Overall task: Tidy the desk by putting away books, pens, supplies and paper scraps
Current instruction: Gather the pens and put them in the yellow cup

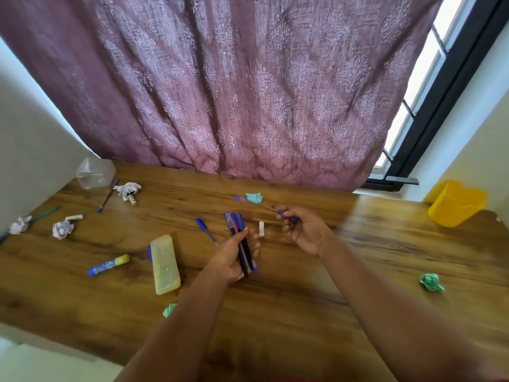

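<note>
My left hand (pixel 232 256) is closed around a bundle of pens (pixel 239 234) with blue caps, held above the middle of the wooden desk (pixel 303 299). My right hand (pixel 303 232) pinches one end of a clear blue pen (pixel 256 204) that points away to the left. Another blue pen (pixel 205 228) lies just left of the bundle. A small white cylinder (pixel 261 229) sits between my hands. A purple pen (pixel 107 196) lies at the far left, and a green pen (pixel 45 213) near the left edge.
A yellow bin (pixel 454 204) stands at the right. A clear container (pixel 95 172) sits back left. Crumpled paper scraps lie about: white (pixel 63 229), (pixel 128 188), (pixel 19 224), teal (pixel 254 197), green (pixel 431 282), (pixel 170 310). A translucent yellowish case (pixel 164 264) and glue stick (pixel 108 264) lie left.
</note>
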